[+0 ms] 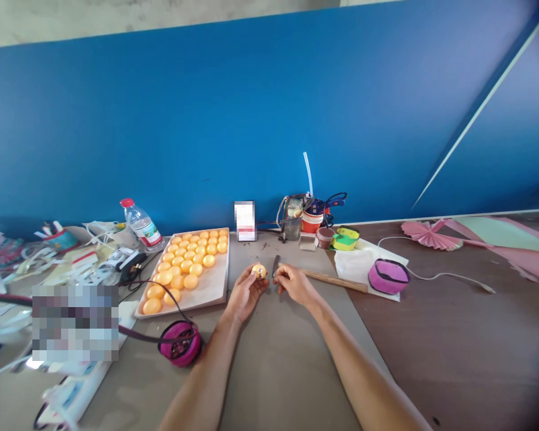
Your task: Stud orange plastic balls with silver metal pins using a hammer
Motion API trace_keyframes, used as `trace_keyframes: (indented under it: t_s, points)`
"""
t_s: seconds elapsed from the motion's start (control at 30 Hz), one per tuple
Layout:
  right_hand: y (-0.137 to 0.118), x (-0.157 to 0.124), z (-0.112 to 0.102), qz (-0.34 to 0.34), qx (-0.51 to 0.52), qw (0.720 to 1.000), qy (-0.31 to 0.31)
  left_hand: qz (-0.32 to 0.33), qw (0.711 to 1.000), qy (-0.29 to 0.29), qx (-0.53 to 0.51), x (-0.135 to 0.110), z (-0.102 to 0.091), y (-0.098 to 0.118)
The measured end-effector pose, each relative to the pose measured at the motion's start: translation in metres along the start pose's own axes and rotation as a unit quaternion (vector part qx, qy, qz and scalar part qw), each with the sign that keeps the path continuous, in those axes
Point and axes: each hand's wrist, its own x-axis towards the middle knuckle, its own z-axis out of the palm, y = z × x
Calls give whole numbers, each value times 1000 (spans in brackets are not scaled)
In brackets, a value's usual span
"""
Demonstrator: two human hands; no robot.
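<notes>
My left hand (246, 293) is closed around a small orange ball (259, 271), which looks like a table tennis ball, with a pale, shiny spot facing up. Close to its right, my right hand (291, 282) has its fingers curled in a pinch. Whatever is between those fingertips is too small to make out. A hammer (336, 280) with a wooden handle lies beneath or behind my right hand, its dark head just left of the fingers. To the left, a shallow white box (213, 286) holds many similar orange balls (187, 265).
A magenta round pouch (179, 344) with small dark pieces sits front left; another purple one (388, 276) stands right on white paper (353, 263). Behind are a jar (293, 224), an orange-red cup (312, 222) and a yellow-green container (345, 238). A bottle (144, 227) and clutter fill the left.
</notes>
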Motion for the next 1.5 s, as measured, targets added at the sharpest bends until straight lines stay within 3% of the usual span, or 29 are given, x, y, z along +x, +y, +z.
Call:
trace_keyframes:
  t_s: [0.17, 0.37, 0.5, 0.9, 1.1, 1.5]
  points:
    - [-5, 2, 8, 38, 186, 980, 65, -3, 1000, -9, 12, -2, 3, 0]
    - [-6, 1, 5, 91, 289, 952, 38, -1, 1000, -23, 18, -2, 3, -1]
    - [-6, 2, 6, 130, 294, 946, 48, -5, 999, -24, 21, -1, 1, -3]
    - [-7, 2, 12, 114, 353, 921, 120, -12, 999, -19, 35, -3, 2, -2]
    - [-8, 0, 16, 121, 354, 925, 66, 0, 999, -25, 41, -4, 6, -1]
    - [-4, 1, 18, 81, 293, 951, 54, 1, 997, -23, 76, -5, 8, -1]
